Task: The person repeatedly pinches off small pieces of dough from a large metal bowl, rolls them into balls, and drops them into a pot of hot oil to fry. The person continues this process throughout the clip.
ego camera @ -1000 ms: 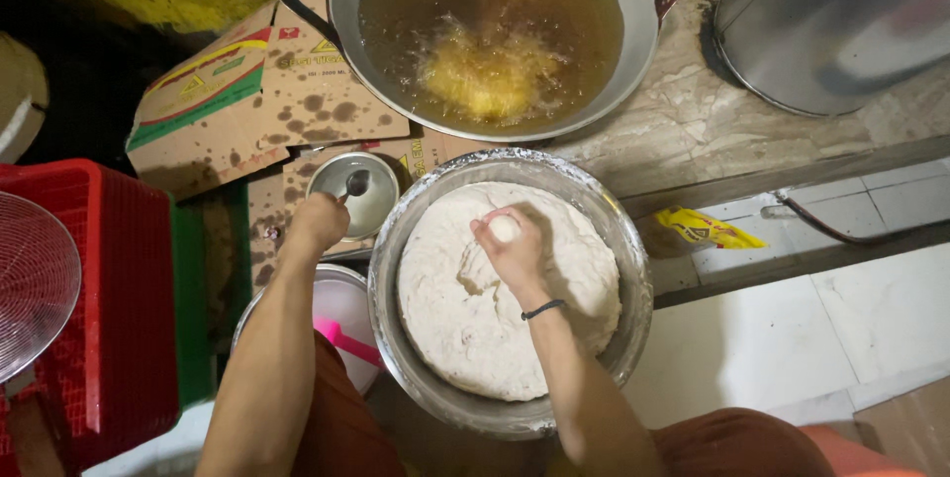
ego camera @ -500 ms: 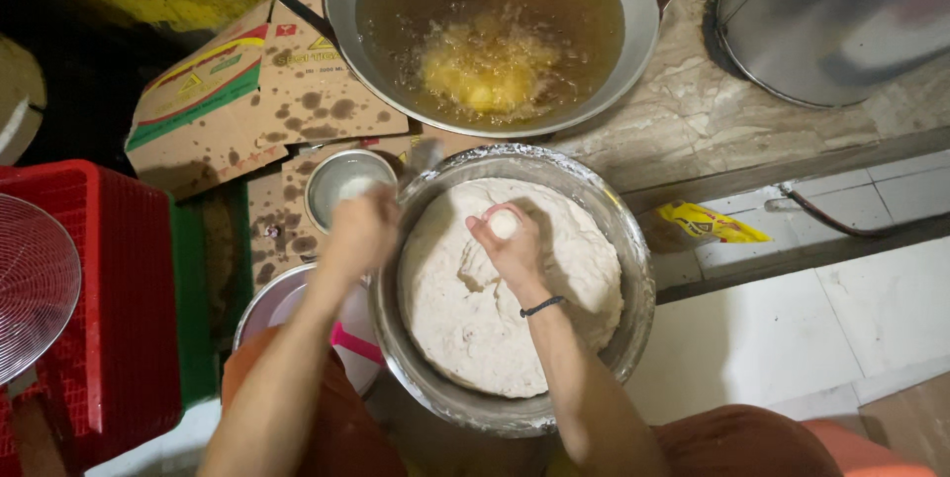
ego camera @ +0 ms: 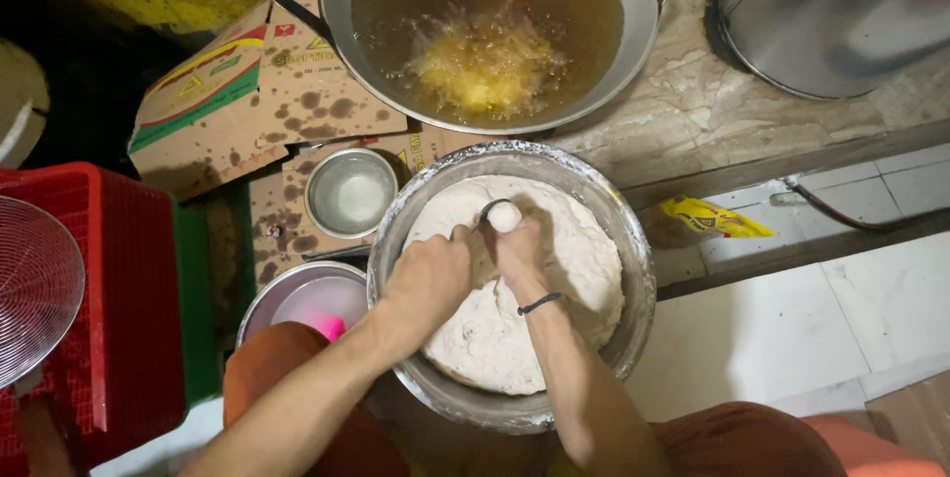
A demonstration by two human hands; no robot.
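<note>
Your left hand [ego camera: 427,279] has come from the small cup [ego camera: 350,192] to meet your right hand [ego camera: 515,249], which clasps a dough ball [ego camera: 504,217] over the dough bowl [ego camera: 633,269]; shaping appears underway, likely needing steady squeezing next.

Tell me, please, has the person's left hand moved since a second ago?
Yes. The left hand has left the small metal cup on the cardboard and come right, over the big dough bowl, beside the right hand.

Wok of bubbling oil [ego camera: 396,32], stained cardboard [ego camera: 247,101], small steel bowl [ego camera: 350,192], red crate [ego camera: 119,279], wire fan [ego camera: 35,289], yellow wrapper [ego camera: 708,220], big steel pot [ego camera: 841,12]
</note>
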